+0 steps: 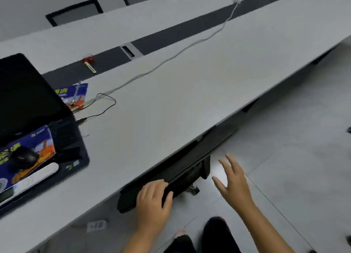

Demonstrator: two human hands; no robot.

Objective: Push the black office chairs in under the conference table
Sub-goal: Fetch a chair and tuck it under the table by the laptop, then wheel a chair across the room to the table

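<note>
A black office chair (190, 169) stands close against the near edge of the long grey conference table (180, 93), its seat hidden under the top and only its backrest showing. My left hand (153, 201) grips the top edge of that backrest, fingers curled over it. My right hand (233, 180) hovers to the right of the chair with fingers spread, touching nothing. Two more black chair backs (74, 12) show at the table's far side.
An open black laptop (38, 123) with a mouse (23, 158) on a blue box sits at the table's left. A white cable (171, 56) and a black wire (106, 106) cross the top. Grey tiled floor (296, 157) spreads to the right. My feet (216, 231) are below.
</note>
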